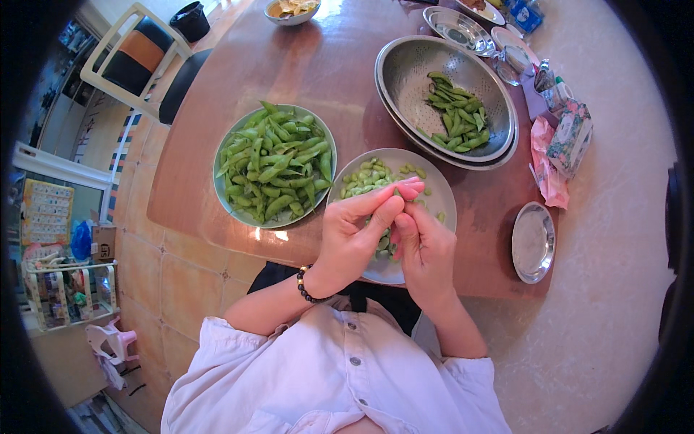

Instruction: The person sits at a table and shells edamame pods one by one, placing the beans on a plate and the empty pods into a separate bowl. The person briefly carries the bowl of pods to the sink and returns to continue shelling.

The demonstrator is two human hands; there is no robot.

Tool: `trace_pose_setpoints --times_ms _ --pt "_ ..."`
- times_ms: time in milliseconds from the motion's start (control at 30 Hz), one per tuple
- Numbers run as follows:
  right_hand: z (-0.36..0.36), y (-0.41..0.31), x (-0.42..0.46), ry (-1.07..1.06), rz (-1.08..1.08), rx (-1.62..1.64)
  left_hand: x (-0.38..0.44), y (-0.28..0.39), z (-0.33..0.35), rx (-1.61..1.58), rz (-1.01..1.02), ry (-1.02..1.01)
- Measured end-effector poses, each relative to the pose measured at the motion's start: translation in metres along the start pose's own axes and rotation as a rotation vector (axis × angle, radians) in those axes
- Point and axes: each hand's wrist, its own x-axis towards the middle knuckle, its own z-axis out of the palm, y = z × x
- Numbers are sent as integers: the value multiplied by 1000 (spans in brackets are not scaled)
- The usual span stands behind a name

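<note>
My left hand (355, 233) and my right hand (428, 238) meet above a pale plate (445, 238), their fingertips pinching a green edamame pod (397, 192) between them. Most of the pod is hidden by the fingers. Shelled green beans (374, 173) lie on the plate, in a heap at its far left and scattered at its right. To the left, a round green-rimmed plate (219, 190) is piled with whole edamame pods (276, 163). Beyond my right hand, a perforated steel colander (404, 76), set in another metal bowl, holds more green pods (461, 116).
A shallow oval-looking metal dish (534, 242) sits near the table's right edge. A floral tissue pack (569, 138), pink packaging (547, 163) and a metal plate (460, 30) lie along the right side. A bowl (293, 19) stands at the far edge, and a chair (141, 54) at the left.
</note>
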Motion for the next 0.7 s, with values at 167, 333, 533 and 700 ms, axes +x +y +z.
trace_pose_setpoints --times_ms 167,333,533,700 --pt "0 1 -2 -36 60 54 0 -1 3 -13 -17 27" --pt "-3 -4 -2 -110 272 420 3 8 5 -6 -56 -12" --pt "-4 2 -3 -122 381 632 6 5 -3 -160 -224 -129" --pt "-17 9 5 -281 473 832 9 5 -6 -430 -425 -163"
